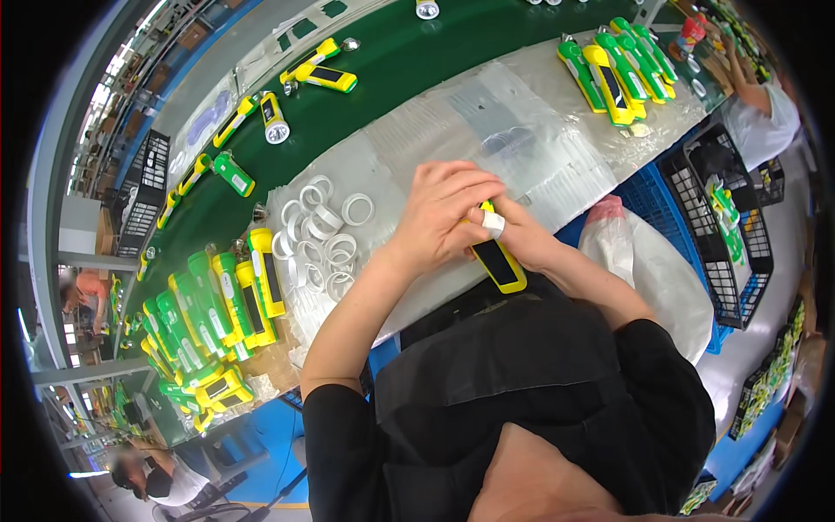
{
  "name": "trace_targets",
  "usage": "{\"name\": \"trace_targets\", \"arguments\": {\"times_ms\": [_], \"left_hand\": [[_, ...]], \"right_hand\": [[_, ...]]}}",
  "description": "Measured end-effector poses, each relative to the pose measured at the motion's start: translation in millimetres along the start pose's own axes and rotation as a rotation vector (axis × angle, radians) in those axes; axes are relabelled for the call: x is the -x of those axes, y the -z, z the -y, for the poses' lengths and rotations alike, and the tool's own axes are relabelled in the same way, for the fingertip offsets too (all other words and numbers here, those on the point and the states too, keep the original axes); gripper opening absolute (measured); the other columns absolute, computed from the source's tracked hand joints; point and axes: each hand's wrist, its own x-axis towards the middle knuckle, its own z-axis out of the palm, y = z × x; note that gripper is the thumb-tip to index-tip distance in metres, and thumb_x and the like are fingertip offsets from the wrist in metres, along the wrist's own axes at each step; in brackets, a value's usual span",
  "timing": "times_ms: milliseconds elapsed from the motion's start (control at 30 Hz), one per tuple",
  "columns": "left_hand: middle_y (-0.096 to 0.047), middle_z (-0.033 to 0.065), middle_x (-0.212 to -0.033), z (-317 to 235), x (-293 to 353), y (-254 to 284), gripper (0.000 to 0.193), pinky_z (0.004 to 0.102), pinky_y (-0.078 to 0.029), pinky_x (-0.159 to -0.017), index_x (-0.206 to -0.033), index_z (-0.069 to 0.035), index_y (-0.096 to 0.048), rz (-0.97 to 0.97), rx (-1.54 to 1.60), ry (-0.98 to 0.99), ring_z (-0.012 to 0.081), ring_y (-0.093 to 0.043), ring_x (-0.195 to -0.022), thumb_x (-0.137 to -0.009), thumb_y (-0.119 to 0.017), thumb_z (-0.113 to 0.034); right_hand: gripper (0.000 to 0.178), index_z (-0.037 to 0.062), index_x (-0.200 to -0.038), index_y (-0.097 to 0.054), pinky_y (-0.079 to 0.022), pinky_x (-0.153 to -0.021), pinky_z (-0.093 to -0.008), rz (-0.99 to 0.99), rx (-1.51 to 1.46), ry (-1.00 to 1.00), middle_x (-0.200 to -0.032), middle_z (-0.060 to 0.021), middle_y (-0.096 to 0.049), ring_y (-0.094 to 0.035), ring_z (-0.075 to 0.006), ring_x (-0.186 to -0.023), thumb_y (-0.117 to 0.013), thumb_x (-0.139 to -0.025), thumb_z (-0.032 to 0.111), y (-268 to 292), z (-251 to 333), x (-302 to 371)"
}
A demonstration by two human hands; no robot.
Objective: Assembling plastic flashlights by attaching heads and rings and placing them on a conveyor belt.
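Note:
A yellow flashlight (500,267) with a dark panel on its side is held in front of my body, its tail end pointing toward me. My right hand (524,237) is closed around its body; a white band (493,224) wraps one finger. From the left, my left hand (445,207) folds over the flashlight's head end, its fingers against the right hand. That end is hidden under both hands. Several loose white rings (323,224) lie on the plastic-covered worktop (391,139), left of my left hand.
Many green and yellow flashlights (209,304) are crowded at the left, and another group (616,76) lies far right. More flashlights rest on the green belt (396,52) beyond. Black crates (726,230) and a white bag (657,278) stand at the right, near a person (765,122).

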Motion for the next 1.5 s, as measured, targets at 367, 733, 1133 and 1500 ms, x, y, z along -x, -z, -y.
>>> {"name": "trace_targets", "arguments": {"times_ms": [367,733,1133,1500], "left_hand": [[-0.062,0.0171,-0.114,78.9,-23.3,-94.6,0.051,0.0444,-0.044,-0.091,-0.120,-0.001,-0.059,-0.149,-0.153,0.320,0.0353,-0.056,-0.106,-0.080,-0.073,-0.031],[-0.057,0.0105,-0.106,17.3,-8.1,-35.2,0.050,0.0288,-0.044,-0.081,-0.124,-0.003,-0.060,-0.302,0.469,0.352,0.0229,-0.054,-0.095,-0.077,-0.073,-0.009],[-0.056,0.0151,-0.122,-4.0,39.5,-0.8,0.039,0.0429,-0.037,-0.100,-0.123,-0.001,-0.061,-0.217,0.124,0.083,0.0346,-0.050,-0.114,-0.095,-0.047,-0.023],[-0.054,0.0142,-0.130,-1.0,51.7,10.5,0.037,0.0439,-0.035,-0.099,-0.123,-0.003,-0.059,-0.309,0.066,0.207,0.0361,-0.049,-0.119,-0.090,-0.047,-0.014]], "right_hand": [[0.041,0.0059,-0.128,-0.046,-0.047,-0.067,-0.0318,-0.264,-0.226,0.084,-0.086,-0.0138,-0.058,-0.059,-0.0209,-0.075,-0.052,-0.098,0.033,31.3,7.1,18.5],[0.045,0.0019,-0.127,-0.047,-0.047,-0.065,-0.0302,-0.171,-0.081,0.156,-0.085,-0.0108,-0.059,-0.060,-0.0183,-0.071,-0.057,-0.095,0.033,29.2,9.8,11.4],[0.047,0.0013,-0.121,-0.048,-0.051,-0.067,-0.0297,0.114,0.045,0.050,-0.096,-0.0095,-0.058,-0.062,-0.0171,-0.075,-0.060,-0.093,0.037,-6.9,15.0,-9.7],[0.049,0.0048,-0.126,-0.047,-0.051,-0.067,-0.0329,0.112,-0.111,0.028,-0.091,-0.0106,-0.059,-0.062,-0.0204,-0.075,-0.060,-0.093,0.039,-24.3,-2.5,-36.9]]}}
